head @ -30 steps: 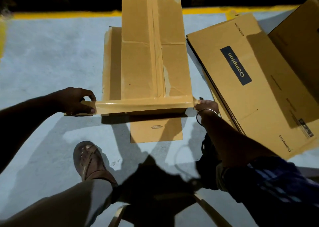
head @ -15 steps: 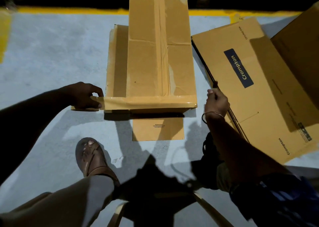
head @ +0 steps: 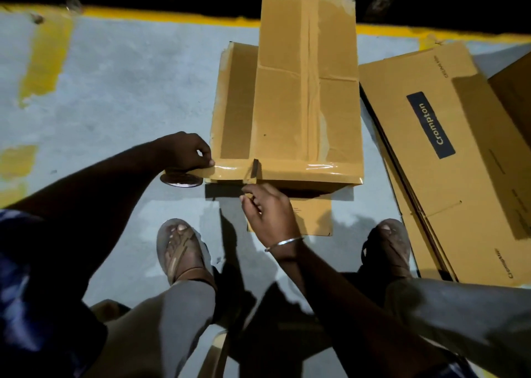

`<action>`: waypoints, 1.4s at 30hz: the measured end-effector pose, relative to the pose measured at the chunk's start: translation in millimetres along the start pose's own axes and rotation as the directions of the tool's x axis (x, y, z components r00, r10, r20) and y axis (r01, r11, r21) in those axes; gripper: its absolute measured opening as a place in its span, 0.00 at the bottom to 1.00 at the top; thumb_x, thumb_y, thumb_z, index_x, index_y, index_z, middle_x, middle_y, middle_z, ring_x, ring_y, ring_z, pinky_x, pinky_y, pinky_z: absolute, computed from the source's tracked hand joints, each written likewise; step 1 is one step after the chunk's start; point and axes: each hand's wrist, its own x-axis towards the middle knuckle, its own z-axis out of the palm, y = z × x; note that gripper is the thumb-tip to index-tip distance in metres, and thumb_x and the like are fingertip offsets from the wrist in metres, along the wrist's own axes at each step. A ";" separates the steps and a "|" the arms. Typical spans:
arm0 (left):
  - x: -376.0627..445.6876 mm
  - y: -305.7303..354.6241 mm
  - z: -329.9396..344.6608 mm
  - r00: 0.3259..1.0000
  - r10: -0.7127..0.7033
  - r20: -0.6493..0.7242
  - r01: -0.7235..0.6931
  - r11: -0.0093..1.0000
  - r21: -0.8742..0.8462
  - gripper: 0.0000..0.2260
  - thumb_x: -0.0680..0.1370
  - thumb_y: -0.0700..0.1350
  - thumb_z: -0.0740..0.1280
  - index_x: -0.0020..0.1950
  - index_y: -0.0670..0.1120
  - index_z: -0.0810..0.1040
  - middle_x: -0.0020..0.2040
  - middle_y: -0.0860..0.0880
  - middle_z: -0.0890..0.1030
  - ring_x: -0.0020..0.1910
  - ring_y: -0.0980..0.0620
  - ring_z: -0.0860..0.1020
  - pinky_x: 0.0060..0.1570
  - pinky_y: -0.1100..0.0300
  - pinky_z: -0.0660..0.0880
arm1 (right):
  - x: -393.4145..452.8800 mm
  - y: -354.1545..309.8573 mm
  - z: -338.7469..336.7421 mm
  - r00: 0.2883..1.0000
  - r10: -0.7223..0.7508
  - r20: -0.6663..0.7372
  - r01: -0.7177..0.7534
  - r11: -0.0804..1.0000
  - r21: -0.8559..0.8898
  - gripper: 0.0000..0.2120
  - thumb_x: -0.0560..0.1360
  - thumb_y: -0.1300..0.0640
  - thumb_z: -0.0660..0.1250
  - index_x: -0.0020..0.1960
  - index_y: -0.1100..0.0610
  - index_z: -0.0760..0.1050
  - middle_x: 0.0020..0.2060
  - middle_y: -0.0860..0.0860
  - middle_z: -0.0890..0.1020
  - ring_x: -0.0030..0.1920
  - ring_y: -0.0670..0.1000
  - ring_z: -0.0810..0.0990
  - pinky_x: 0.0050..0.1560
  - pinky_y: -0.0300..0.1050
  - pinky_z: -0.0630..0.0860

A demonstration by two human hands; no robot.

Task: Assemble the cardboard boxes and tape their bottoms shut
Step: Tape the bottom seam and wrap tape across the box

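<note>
right hand (head: 268,214) moved left, grey floor (head: 120,96)

There is 1 view only, from a wide-angle camera worn on the person's head, so no 2nd view shares any part of the scene. It looks forward and steeply down at the grey floor (head: 115,96) from close above. The person's own legs and sandalled feet fill the bottom of the frame, and both forearms enter from the lower corners. The cardboard box (head: 287,96) sits just right of centre, near the lens. Straight lines bow toward the edges. The yellow floor line (head: 172,18) crosses the top, with darkness beyond.
</note>
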 end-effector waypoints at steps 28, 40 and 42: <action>-22.0 -30.5 -6.4 0.949 -0.271 -0.160 0.288 0.953 0.097 0.06 0.79 0.54 0.71 0.47 0.53 0.83 0.48 0.47 0.82 0.52 0.43 0.79 0.49 0.51 0.74 | 47.3 -19.1 -32.3 0.994 0.037 -0.104 -0.051 0.989 -0.136 0.17 0.82 0.57 0.65 0.68 0.45 0.68 0.44 0.45 0.81 0.37 0.46 0.81 0.32 0.41 0.80; -16.0 -15.0 -7.9 0.953 -0.263 -0.148 0.276 0.958 0.077 0.09 0.79 0.54 0.70 0.39 0.55 0.79 0.45 0.49 0.81 0.49 0.45 0.78 0.50 0.51 0.76 | 121.9 39.1 -64.7 0.953 0.185 -0.240 -0.256 0.915 -0.310 0.08 0.78 0.52 0.71 0.54 0.52 0.76 0.53 0.49 0.77 0.46 0.49 0.78 0.44 0.45 0.74; -15.8 -13.6 -7.2 0.955 -0.262 -0.142 0.276 0.957 0.086 0.09 0.79 0.54 0.71 0.40 0.54 0.80 0.45 0.49 0.82 0.50 0.44 0.79 0.52 0.50 0.78 | 100.0 31.4 -50.1 0.992 -0.085 -0.089 0.050 0.938 -0.343 0.08 0.81 0.53 0.64 0.58 0.52 0.79 0.54 0.48 0.76 0.48 0.46 0.75 0.45 0.44 0.75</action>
